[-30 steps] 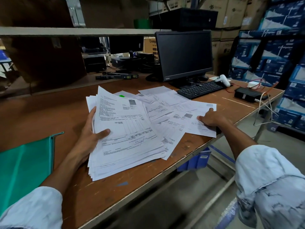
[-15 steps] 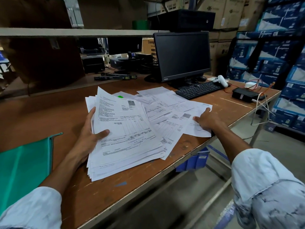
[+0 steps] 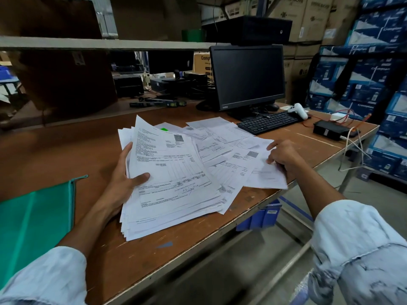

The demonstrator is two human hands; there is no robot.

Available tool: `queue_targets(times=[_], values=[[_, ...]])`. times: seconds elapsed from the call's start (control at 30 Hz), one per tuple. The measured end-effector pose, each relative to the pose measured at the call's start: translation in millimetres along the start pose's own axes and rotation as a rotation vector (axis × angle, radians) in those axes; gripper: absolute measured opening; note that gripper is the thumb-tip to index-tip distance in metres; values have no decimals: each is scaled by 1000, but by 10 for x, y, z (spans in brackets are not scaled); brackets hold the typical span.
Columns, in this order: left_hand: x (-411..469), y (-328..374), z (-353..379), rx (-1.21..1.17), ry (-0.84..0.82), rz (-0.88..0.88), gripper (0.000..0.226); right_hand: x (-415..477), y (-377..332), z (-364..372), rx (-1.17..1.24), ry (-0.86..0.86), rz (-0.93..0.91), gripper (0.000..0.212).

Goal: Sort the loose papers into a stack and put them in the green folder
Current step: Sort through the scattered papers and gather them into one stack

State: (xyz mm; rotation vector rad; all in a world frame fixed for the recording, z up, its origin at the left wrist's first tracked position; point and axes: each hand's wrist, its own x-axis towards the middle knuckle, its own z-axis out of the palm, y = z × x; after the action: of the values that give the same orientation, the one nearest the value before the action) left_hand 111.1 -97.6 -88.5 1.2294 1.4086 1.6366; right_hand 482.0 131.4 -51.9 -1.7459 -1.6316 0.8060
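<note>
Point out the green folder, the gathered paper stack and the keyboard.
green folder [image 3: 33, 216], head view, on its flat front cover.
paper stack [image 3: 171, 179], head view, on the top sheet's printed table.
keyboard [image 3: 267, 122], head view, on its middle keys.

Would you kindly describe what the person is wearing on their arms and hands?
Pale, washed-out blue sleeves of denim-like cloth cover the upper arms; the left sleeve and the right sleeve are pushed up near the elbow, the right one creased with darker streaks. The left hand and the right hand are bare: no gloves, and no watch or ring shows.
</note>
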Motion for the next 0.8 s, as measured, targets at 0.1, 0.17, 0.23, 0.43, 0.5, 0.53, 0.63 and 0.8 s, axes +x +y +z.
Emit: queue_targets(times=[0.1, 0.17, 0.23, 0.43, 0.5, 0.53, 0.63, 0.8], values=[[-6, 5, -7, -12, 0, -1, 89, 40, 3, 76, 5, -43, -5, 23], [-13, 19, 1, -23, -7, 4, 89, 14, 19, 141, -149, -6, -77, 21], [-20, 16, 0, -22, -13, 12, 90, -44, 44, 212, -292, 21, -147, 32], [-12, 1, -8, -24, -5, 18, 89, -117, 135, 206, -487, -137, -191, 63], [-12, 3, -13, -14, -7, 12, 89, -134, 137, 150, -488, -82, -166, 55], [-5, 0, -14, -13, -8, 12, 89, -154, 128, 124, -520, -38, -163, 51], [10, -14, -22, -13, -14, 12, 92, -219, 50, 150, -603, 42, -173, 53], [12, -15, -11, -18, -9, 8, 94, -265, -47, 195, -488, 55, -99, 28]])
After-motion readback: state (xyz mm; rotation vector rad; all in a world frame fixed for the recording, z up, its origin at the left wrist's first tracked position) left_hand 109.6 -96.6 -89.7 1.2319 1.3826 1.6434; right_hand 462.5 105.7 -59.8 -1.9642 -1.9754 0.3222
